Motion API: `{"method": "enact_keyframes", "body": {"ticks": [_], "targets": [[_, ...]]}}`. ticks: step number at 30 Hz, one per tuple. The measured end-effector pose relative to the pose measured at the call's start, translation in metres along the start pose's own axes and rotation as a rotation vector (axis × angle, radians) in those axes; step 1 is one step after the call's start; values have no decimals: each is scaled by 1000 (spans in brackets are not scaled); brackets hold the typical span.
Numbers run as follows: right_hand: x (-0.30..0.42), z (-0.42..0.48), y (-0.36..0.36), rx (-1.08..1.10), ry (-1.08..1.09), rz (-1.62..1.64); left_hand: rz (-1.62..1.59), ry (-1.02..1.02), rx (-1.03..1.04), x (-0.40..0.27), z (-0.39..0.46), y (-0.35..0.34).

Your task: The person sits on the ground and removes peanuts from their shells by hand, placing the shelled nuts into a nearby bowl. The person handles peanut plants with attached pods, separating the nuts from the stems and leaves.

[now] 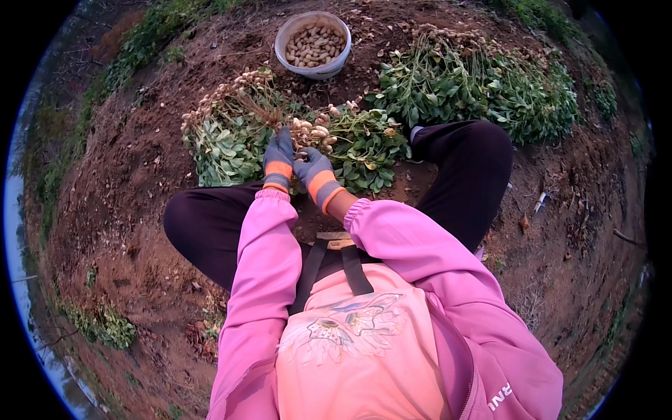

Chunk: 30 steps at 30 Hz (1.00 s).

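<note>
Both my hands wear grey gloves with orange cuffs and are close together at a peanut plant before me. My left hand [280,152] grips the plant's stems just below its brown roots [266,111]. Close on the right, my right hand [313,167] has its fingers at the cluster of peanut pods [313,133] on the plant; whether it holds a pod is hidden. Pulled peanut plants [226,152] with green leaves lie to the left, and more leafy plants [367,152] lie to the right of my hands. A white bucket [326,70] holding many peanuts stands beyond.
A large pile of peanut plants [472,89] lies at the upper right, pods at its far edge. My bent legs [467,168] frame the work area. Reddish soil [131,210] spreads around, with green weeds at the left edge and a stick [627,237] at the right.
</note>
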State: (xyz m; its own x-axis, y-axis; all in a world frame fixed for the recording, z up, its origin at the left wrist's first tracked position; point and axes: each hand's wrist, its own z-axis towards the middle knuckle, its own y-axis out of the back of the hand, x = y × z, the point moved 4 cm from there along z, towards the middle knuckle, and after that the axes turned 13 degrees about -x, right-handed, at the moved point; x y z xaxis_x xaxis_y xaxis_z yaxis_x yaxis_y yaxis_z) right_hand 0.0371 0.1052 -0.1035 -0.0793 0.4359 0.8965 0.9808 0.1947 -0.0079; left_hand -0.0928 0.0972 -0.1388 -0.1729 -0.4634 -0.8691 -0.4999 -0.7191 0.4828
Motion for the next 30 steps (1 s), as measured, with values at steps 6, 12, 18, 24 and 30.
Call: {"method": "enact_keyframes", "body": {"ticks": [6,12,18,24,30], "targets": [[21,-23,20,0,382,-251,-3,22,-46,10,5,-4],[67,-66,31,68,1013,-360,-89,55,-71,42,34,-5],[46,-20,55,168,-179,202,-299,15,-57,4,10,-3],[-15,37,82,121,-629,651,-513,87,-6,-2,4,-3],[-22,50,79,-124,-164,68,-351,5,-11,-19,-9,3]]}}
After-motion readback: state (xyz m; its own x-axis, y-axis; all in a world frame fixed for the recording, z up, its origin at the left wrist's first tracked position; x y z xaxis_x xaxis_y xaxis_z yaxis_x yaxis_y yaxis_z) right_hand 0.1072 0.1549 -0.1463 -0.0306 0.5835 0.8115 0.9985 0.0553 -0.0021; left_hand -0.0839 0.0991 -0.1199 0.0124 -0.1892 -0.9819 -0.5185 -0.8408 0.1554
